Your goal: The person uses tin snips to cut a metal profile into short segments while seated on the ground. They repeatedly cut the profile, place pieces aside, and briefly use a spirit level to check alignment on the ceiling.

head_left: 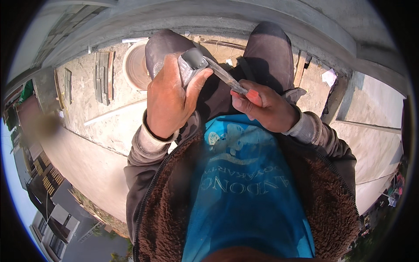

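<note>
My left hand (168,98) is closed around a silver-grey, block-like piece (193,61) with a darker, smooth grey end and ridged sides. I cannot make out its exact kind. Dust or dried cement whitens the fingers. In my right hand (267,105), the fingers wrap round the red-orange handle of a slim metal hand tool (224,77). Its long greyish shank slants up to the left, and its tip meets the right side of the grey piece. Both hands are held above my lap, between my bent knees.
A round, dusty tub (136,65) stands beside my left knee. Grey strips (103,78) and a pale batten (114,112) lie on the dusty floor to the left. A white scrap (329,77) is at the right. A grey wall (227,19) runs along the far side.
</note>
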Motion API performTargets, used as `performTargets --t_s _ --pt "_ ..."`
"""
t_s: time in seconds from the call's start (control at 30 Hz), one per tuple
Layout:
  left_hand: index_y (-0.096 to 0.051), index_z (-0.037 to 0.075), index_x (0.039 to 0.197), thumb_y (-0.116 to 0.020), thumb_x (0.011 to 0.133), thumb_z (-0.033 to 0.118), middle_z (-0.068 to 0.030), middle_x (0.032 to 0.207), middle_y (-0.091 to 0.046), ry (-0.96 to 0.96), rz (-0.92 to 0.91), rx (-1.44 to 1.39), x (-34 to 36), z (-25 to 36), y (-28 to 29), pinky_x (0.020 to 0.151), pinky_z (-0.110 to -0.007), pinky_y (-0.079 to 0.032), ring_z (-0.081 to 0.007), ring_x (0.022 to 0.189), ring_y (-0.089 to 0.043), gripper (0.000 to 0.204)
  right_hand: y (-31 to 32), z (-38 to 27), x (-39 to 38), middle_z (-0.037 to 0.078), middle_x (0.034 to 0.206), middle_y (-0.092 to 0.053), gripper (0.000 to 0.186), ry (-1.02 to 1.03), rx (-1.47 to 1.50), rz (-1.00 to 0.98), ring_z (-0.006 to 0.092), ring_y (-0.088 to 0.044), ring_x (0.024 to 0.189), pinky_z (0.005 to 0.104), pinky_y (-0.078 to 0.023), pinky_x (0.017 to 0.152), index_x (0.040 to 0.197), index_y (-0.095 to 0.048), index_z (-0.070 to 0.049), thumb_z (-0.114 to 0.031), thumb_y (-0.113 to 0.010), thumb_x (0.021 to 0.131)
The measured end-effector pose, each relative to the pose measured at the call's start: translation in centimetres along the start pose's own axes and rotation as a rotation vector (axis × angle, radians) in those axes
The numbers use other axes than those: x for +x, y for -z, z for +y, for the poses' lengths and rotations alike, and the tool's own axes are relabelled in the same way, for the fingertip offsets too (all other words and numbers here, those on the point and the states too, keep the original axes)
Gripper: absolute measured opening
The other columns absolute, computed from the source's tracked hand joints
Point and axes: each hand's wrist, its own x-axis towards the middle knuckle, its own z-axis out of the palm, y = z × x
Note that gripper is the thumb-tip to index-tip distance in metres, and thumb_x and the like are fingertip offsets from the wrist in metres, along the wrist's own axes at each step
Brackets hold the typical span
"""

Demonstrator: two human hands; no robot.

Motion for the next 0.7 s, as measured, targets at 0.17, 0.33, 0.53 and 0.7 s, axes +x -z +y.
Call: performTargets --t_s 0.17,0.33,0.53,0.7 --pt "-0.054 -0.002 0.103 -0.077 0.091 0.029 -0.0200 0.077 -0.064 -0.052 0.090 0.061 -0.4 -0.7 -1.5 0.057 -0.042 -0.051 -0.0386 0.066 -0.066 0.041 0.1 -0.4 0.1 0.013 0.095 -0.065 0.042 -0.015 0.018 0.022 0.0242 -0.063 0.090 0.0368 -0.049 0.085 0.115 -0.059 -0.004 -0.044 -0.058 0.103" --pt "-0.055 -0.002 0.105 -0.078 0.090 0.029 -0.0191 0.077 -0.064 -0.105 0.061 0.304 -0.4 -0.8 -2.0 0.058 -0.041 -0.052 -0.0380 0.067 -0.066 0.042 -0.1 0.6 0.2 0.011 0.092 -0.064 0.042 0.094 -0.127 0.195 0.0218 -0.063 0.088 0.0359 -0.049 0.083 0.114 -0.059 -0.002 -0.043 -0.059 0.103" --pt "-0.053 -0.003 0.113 -0.077 0.092 0.029 -0.0211 0.083 -0.069 0.009 0.082 0.036 -0.6 -0.5 -1.5 0.062 -0.041 -0.054 -0.0402 0.074 -0.070 0.046 0.8 2.5 0.1 -0.002 0.070 -0.052 0.043 -0.109 0.240 -0.027 0.0080 -0.051 0.063 0.0252 -0.042 0.060 0.111 -0.059 -0.006 -0.048 -0.058 0.103" --pt "-0.053 -0.003 0.114 -0.078 0.091 0.028 -0.0212 0.084 -0.069 0.006 0.035 -0.047 -0.7 -1.0 -2.2 0.063 -0.042 -0.055 -0.0399 0.075 -0.070 0.046 0.0 1.7 0.3 -0.002 0.072 -0.050 0.036 -0.090 0.348 -0.101 0.0071 -0.048 0.063 0.0250 -0.041 0.059 0.108 -0.058 -0.007 -0.043 -0.057 0.104"
